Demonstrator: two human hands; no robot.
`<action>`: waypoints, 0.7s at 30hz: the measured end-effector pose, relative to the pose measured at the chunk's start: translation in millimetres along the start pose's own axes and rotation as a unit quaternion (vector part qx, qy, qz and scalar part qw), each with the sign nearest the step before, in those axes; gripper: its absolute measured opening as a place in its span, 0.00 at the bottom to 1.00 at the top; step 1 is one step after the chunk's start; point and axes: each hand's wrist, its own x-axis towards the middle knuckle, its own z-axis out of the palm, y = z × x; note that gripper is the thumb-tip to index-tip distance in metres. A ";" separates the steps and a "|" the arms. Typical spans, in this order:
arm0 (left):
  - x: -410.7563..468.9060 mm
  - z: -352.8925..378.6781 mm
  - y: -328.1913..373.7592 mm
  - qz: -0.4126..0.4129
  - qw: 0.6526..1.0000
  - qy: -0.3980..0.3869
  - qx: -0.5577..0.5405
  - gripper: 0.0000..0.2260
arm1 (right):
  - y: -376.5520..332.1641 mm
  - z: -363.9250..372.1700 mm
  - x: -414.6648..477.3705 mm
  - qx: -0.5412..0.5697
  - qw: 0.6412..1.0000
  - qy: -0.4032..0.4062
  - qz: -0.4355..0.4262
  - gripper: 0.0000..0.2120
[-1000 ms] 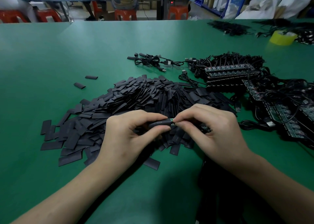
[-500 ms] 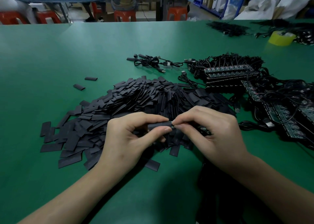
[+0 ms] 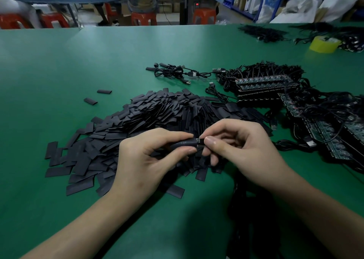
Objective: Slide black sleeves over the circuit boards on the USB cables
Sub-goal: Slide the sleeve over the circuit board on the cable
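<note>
Both hands meet above the near edge of a big pile of flat black sleeves (image 3: 161,117) on the green table (image 3: 59,71). My left hand (image 3: 145,160) pinches one black sleeve (image 3: 184,143) between thumb and forefinger. My right hand (image 3: 242,146) pinches the end of a circuit board (image 3: 199,140) that pokes out of the sleeve's right end; only a small metallic tip of it shows. Its cable is hidden under my right hand and runs down toward me as a dark bundle (image 3: 242,209).
Rows of bare circuit boards with black cables (image 3: 264,85) lie at the right. Sleeved USB cables (image 3: 173,71) lie behind the pile. Two stray sleeves (image 3: 98,96) lie at the left. A yellow tape roll (image 3: 324,44) sits far right, with more cable bundles (image 3: 264,32) behind.
The sleeve has slid further to the right over the board, so less of the board shows. Both hands stay in about the same spot.
</note>
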 end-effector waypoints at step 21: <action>-0.2 -1.1 -3.7 0.074 0.996 -0.031 0.025 0.08 | -2.2 -0.9 5.1 0.137 0.980 -0.101 0.100 0.05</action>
